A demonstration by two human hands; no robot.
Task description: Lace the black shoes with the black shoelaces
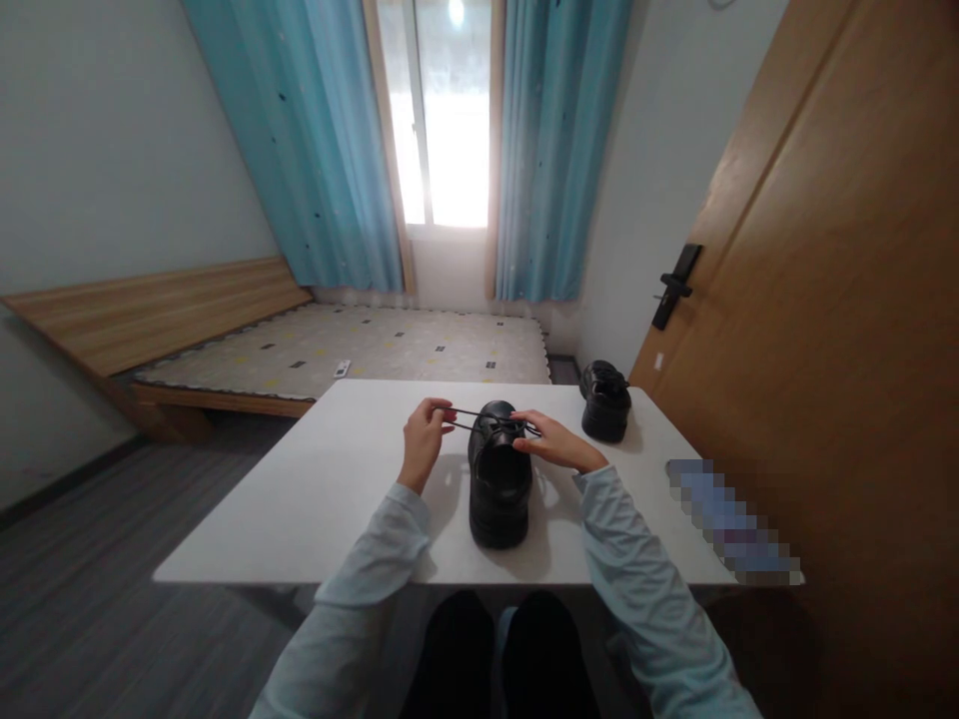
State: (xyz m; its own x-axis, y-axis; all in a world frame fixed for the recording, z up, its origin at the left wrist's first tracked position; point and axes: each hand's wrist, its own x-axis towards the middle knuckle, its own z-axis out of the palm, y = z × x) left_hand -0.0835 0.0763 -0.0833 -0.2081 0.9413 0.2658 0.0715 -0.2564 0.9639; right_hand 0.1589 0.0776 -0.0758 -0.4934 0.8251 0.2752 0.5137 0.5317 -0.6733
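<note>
A black shoe [499,489] stands upright on the white table [360,499], its heel toward me and its toe pointing away. To its left, my left hand [427,434] pinches a black shoelace [465,411], which runs taut from the fingers to the shoe's eyelets. My right hand [550,439] is at the right side of the lacing, fingers closed around dark lace near the tongue. The shoe's opening faces up and looks dark inside. A second black shoe [605,407] stands farther back on the right, apart from both hands.
A blurred-out bluish item [730,519] lies along the table's right edge. Beyond the table is a bed [420,345] with a small white object [343,368] on it. A wooden door [809,300] with a black handle [676,287] stands close on the right.
</note>
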